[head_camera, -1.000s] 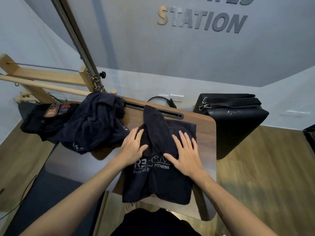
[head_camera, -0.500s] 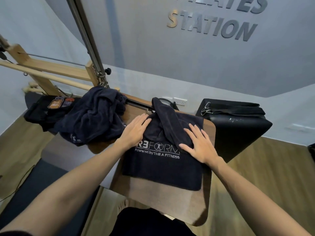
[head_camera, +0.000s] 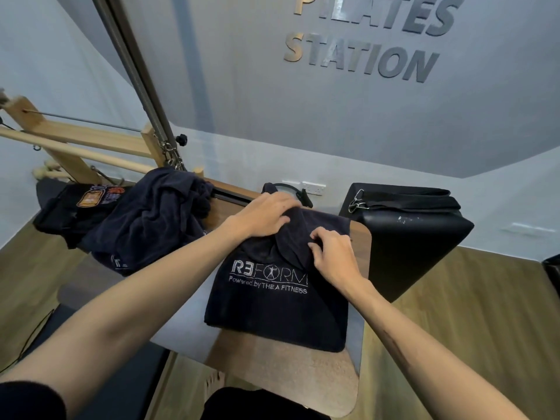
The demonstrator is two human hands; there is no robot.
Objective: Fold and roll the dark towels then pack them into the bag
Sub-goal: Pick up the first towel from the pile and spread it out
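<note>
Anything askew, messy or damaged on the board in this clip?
The towel under both hands is unevenly folded: a bunched ridge runs diagonally across its far half. A second dark towel lies crumpled in a heap at the left of the wooden board, partly hanging off its edge. No damage visible.

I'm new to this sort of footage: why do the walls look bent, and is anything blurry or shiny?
Head view: the wide lens bows the wall edges and stretches both forearms toward the corners. The wooden frame at the far left smears with motion. The wooden board reflects pale light along its edges. The white logo on the dark towel reads sharp.
</note>
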